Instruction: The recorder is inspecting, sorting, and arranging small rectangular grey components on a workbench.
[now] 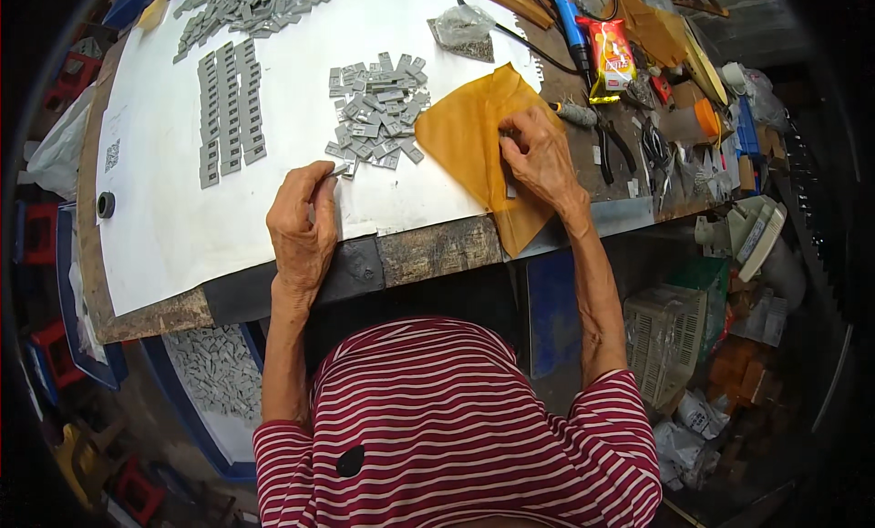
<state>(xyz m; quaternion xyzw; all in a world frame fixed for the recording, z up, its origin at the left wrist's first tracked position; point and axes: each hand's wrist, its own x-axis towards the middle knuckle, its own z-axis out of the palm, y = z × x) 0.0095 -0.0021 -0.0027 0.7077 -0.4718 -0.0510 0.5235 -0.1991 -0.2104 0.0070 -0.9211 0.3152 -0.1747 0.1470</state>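
My left hand (305,213) is closed near the table's front edge, pinching a small grey rectangular piece (339,170) between thumb and fingertips. Just beyond it lies a loose pile of similar grey pieces (378,108) on white paper. Over an orange-brown sheet (465,118), which hangs past the table edge, my right hand (540,159) has its thumb and fingers drawn together. Whatever those fingers hold, if anything, is too small to make out. Several grey pieces stand in neat columns (228,108) farther left.
A larger heap of grey pieces (260,8) lies at the back. A clear bag of small parts (463,37), a blue electric screwdriver (570,22), a red-yellow snack packet (611,58) and black-handled pliers (612,150) are at the right. Below left is a blue tray (255,346) of pieces.
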